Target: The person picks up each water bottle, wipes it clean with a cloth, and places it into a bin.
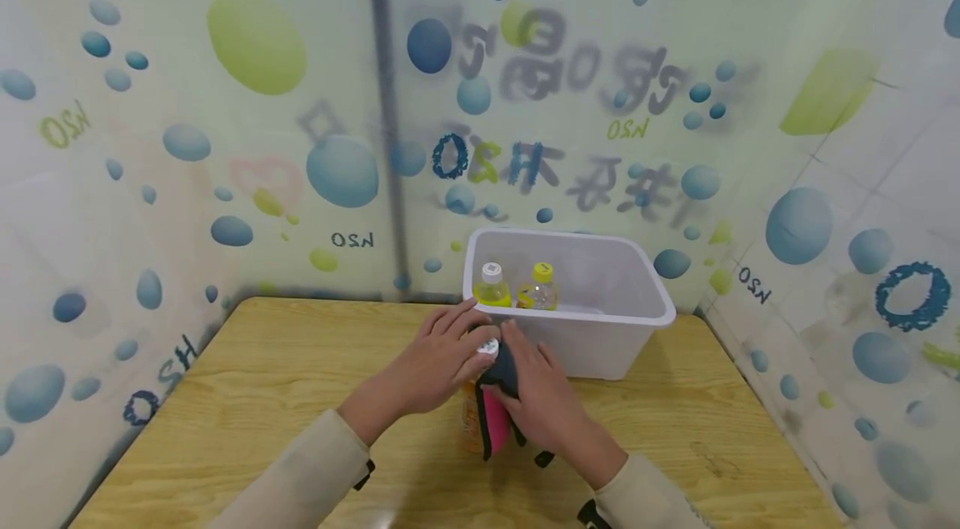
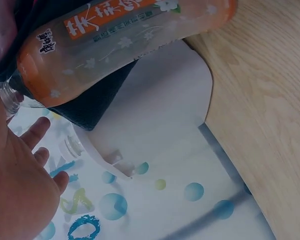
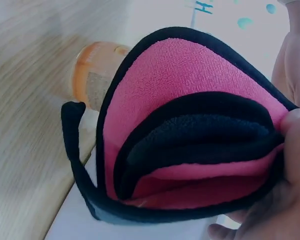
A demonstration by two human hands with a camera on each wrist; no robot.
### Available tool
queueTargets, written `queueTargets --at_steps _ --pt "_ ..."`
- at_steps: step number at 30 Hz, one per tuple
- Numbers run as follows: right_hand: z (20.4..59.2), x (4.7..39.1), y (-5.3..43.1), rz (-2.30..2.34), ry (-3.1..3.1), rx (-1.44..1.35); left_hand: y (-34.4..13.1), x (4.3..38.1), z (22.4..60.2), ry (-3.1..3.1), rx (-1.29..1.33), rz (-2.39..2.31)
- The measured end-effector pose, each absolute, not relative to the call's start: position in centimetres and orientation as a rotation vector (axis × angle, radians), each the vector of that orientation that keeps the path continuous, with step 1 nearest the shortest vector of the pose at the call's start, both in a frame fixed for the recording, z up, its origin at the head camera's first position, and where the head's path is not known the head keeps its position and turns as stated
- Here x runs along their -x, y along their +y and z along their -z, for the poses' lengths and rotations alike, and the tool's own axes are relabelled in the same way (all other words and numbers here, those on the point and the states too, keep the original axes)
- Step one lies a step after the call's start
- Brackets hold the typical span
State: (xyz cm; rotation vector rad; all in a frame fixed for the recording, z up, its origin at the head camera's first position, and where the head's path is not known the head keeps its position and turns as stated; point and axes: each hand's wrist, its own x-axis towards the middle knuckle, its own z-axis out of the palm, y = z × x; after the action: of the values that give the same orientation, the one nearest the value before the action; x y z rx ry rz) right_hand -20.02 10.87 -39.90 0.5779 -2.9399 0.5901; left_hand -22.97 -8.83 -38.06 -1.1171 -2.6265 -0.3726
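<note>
An orange-labelled drink bottle (image 2: 125,45) with a white cap (image 1: 489,347) stands on the table in front of the white bin. Around the bottle's cap and neck, my left hand (image 1: 433,361) has its thumb and index finger; its other fingers (image 2: 36,132) stretch out past the neck. My right hand (image 1: 551,400) holds a folded cloth (image 3: 155,75), pink on one face and dark on the other, with black edging and a hanging loop. The cloth lies against the bottle's side and upper part. Some of the right fingers are hidden behind it in the right wrist view.
Just behind the hands is a white plastic bin (image 1: 600,346). Inside it, toward the left, stand a white-capped bottle (image 1: 492,289) and a yellow-capped bottle (image 1: 542,289). The wooden table (image 1: 300,354) backs onto a wall covering (image 1: 337,71) printed with bubbles.
</note>
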Motion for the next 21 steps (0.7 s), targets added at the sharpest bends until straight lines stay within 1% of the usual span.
queueTargets --at_steps 10,13,17,21 --pt "40.7 20.0 11.8 -0.306 -2.991 -0.604 -8.9 23.2 38.5 -2.621 1.117 0.392" --pt "42.2 20.2 12.2 -0.286 -3.016 -0.611 -8.9 23.3 38.5 -2.604 1.122 0.410" --pt "45.1 20.5 12.1 -0.259 -3.069 -0.611 -8.9 23.4 38.6 -2.598 1.131 0.438" --pt "47.6 20.5 11.8 -0.141 -3.159 -0.605 -8.8 23.5 38.8 -2.616 1.133 0.448"
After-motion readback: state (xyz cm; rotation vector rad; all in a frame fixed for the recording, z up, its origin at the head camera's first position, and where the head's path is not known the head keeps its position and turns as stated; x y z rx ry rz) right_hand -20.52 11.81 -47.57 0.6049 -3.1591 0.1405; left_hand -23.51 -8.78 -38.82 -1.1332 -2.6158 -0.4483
